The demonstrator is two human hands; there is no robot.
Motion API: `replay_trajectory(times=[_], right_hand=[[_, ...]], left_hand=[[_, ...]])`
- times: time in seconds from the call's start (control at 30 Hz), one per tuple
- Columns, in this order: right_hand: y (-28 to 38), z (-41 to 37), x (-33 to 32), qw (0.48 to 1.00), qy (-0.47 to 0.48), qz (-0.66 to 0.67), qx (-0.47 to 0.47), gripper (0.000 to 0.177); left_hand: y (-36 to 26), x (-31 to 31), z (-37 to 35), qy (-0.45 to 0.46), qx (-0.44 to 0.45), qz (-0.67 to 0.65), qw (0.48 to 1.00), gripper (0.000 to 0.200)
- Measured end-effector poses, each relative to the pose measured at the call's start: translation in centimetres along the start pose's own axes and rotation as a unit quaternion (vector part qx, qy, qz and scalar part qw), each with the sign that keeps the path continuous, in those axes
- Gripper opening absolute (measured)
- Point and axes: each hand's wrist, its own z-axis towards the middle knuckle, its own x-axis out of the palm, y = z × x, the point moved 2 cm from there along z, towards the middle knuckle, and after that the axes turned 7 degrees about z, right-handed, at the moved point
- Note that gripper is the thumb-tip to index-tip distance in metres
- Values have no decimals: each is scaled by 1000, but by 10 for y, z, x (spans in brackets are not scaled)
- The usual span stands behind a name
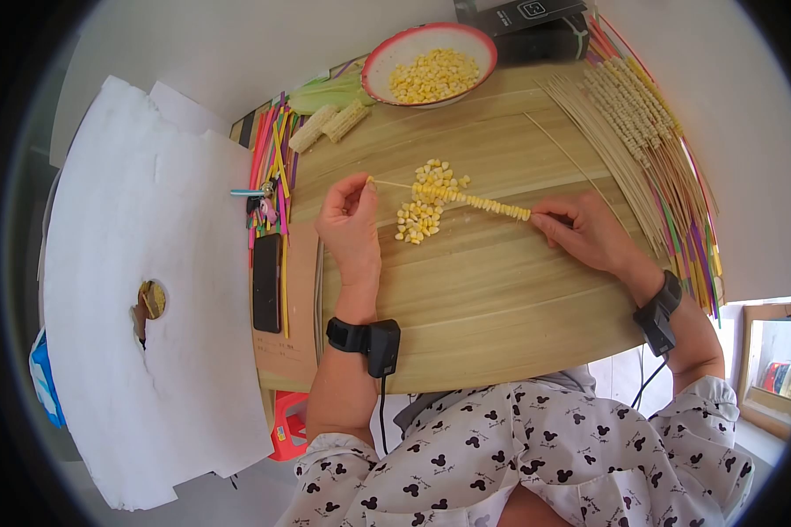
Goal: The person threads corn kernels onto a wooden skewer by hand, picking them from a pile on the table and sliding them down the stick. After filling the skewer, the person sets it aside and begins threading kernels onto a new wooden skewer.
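A thin wooden skewer threaded with many yellow corn kernels [475,202] spans the space between my two hands. My left hand [351,215] pinches its bare end. At the other end, my right hand [584,230] is closed on the skewer beside the last kernels. Loose corn kernels [418,220] lie in a pile on the wooden table [466,307], below and behind the skewer. Each wrist wears a black strap with a small device.
A red-rimmed bowl [374,77] of kernels stands at the back. Bare cobs [312,129] and a black phone [267,283] lie at left. Bare skewers [602,145] and kernel-filled skewers [628,110] lie at right. White foam board [185,220] stands far left.
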Motion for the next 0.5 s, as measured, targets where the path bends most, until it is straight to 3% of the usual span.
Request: replay_trajectory(times=[0.33,0.5], right_hand=[[-1,0,1,1000,-4,0,1,16],[0,0,1,1000,-2,2,14,16]], left_hand=[[1,-1,0,-4,18,52,998,15],[-5,1,-2,-10,68,122,990,13]])
